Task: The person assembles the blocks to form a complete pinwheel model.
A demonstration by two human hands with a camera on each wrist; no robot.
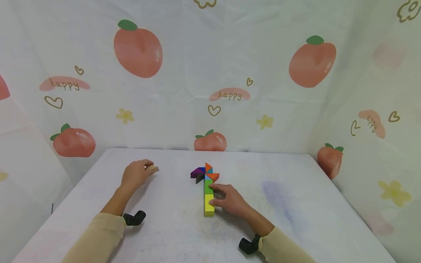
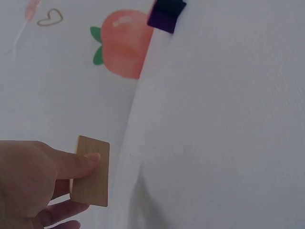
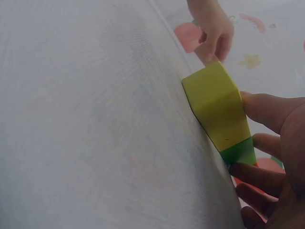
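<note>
A pinwheel shape of small colored blocks lies on the table, with a purple block (image 1: pixel 197 173), a black block (image 1: pixel 200 178) and an orange block (image 1: pixel 213 176) among them. Below it, a green block (image 1: pixel 208 187) and a yellow block (image 1: pixel 208 210) line up like a stem. My right hand (image 1: pixel 234 200) touches the right side of this stem, thumb at the yellow block and forefinger at the green one. Off to the left, my left hand (image 1: pixel 135 174) pinches a plain wooden block (image 2: pixel 93 183) between thumb and fingers, with its flat face showing in the left wrist view.
The white table (image 1: pixel 164 237) carries faint bluish stains at right. A white cloth backdrop (image 1: pixel 184 65) printed with fruit and flowers stands behind it and along the sides. Black wrist pieces (image 1: pixel 135 218) sit at both sleeve cuffs.
</note>
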